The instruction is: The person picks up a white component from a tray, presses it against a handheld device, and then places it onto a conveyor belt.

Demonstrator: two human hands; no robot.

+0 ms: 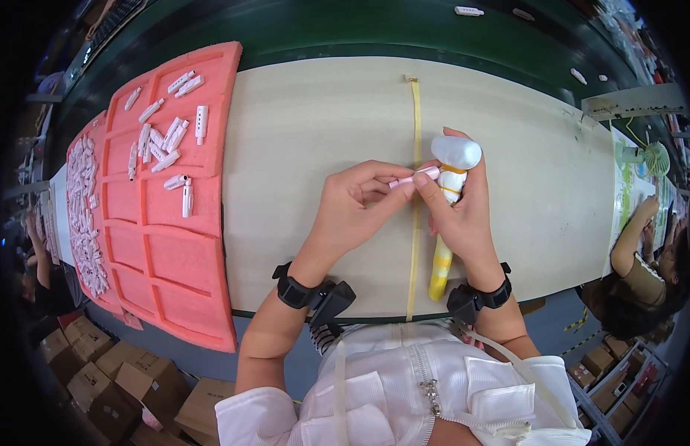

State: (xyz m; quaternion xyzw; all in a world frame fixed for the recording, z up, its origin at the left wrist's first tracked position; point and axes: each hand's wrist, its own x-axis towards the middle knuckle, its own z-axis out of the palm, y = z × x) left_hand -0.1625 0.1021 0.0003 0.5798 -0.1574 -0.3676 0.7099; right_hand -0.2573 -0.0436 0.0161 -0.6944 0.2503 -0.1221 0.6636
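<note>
Between my two hands, in front of me, is a slim pink pen-like tube [414,177]. My left hand [351,204] pinches its left end with thumb and fingers. My right hand [464,223] is wrapped round a small hammer [456,152] and its thumb presses against the tube's right end. The hammer's head is padded in white wrapping, with yellow bands below it and a yellow handle [440,271] pointing toward me. The far fingers of my right hand are partly hidden behind the hammer.
To the left, a pink foam tray [170,249] with compartments carries several loose white pen-like pieces [168,141]; a dense pile [83,215] lies at its far left. A yellow strip [415,245] crosses the beige mat [308,111]. Beyond runs a green surface [345,37]. Another person works at right, near a small green fan [655,158].
</note>
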